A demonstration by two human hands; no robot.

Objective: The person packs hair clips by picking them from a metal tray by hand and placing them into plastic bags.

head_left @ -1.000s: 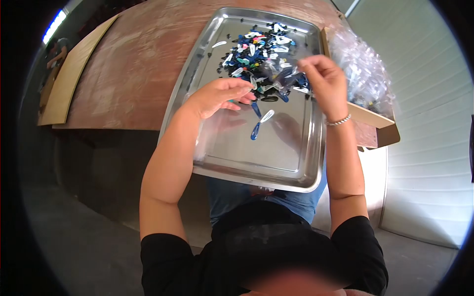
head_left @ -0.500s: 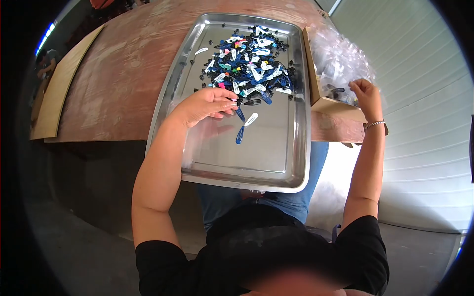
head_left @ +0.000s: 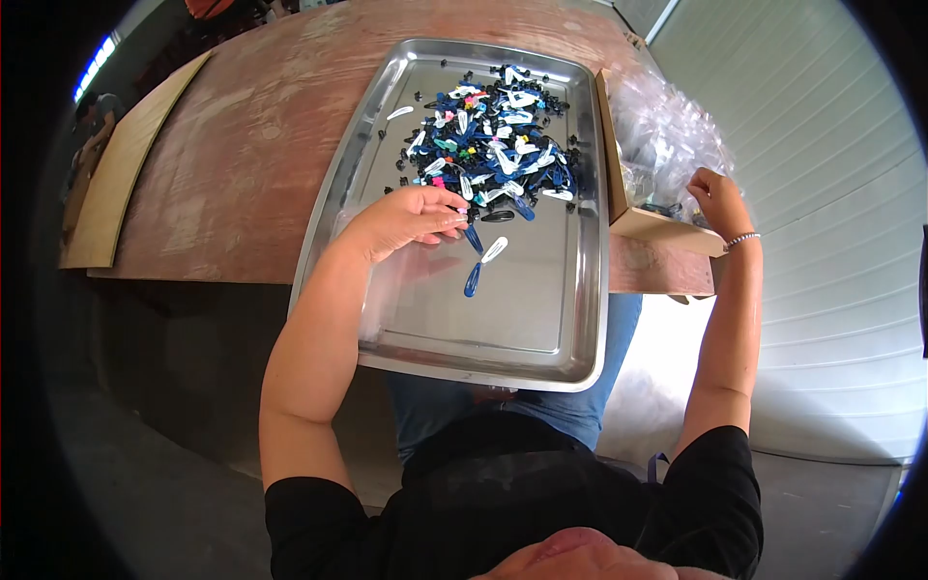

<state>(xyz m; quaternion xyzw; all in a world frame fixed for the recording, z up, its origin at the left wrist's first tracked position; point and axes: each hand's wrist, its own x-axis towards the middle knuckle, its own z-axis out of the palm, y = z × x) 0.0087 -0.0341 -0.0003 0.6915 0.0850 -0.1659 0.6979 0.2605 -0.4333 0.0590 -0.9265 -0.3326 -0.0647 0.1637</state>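
A metal tray [head_left: 522,329] holds a heap of snap hair clips [head_left: 503,145] in white, blue and black, mixed with small black and coloured pieces. My left hand [head_left: 411,222] reaches over the tray at the heap's near edge. Its thumb and fingers are pinched together; a tiny pale bit shows at the tips, too small to name. Close by lie a black hair clip [head_left: 498,217], a white one [head_left: 495,249] and a blue one [head_left: 472,280]. My right hand [head_left: 720,203] is over the cardboard box [head_left: 667,232], fingers curled closed, their contents hidden.
Crumpled clear plastic bags [head_left: 667,121] fill the box, with some dark clips at its near end. Tray and box sit on a worn wooden table [head_left: 242,164]. A pale ribbed wall [head_left: 822,193] stands to the right. Another person [head_left: 95,126] is at far left.
The whole view has shifted slightly, so the tray appears lower. My right hand has moved a little right and down over the box. My left hand keeps its pinch by the heap.
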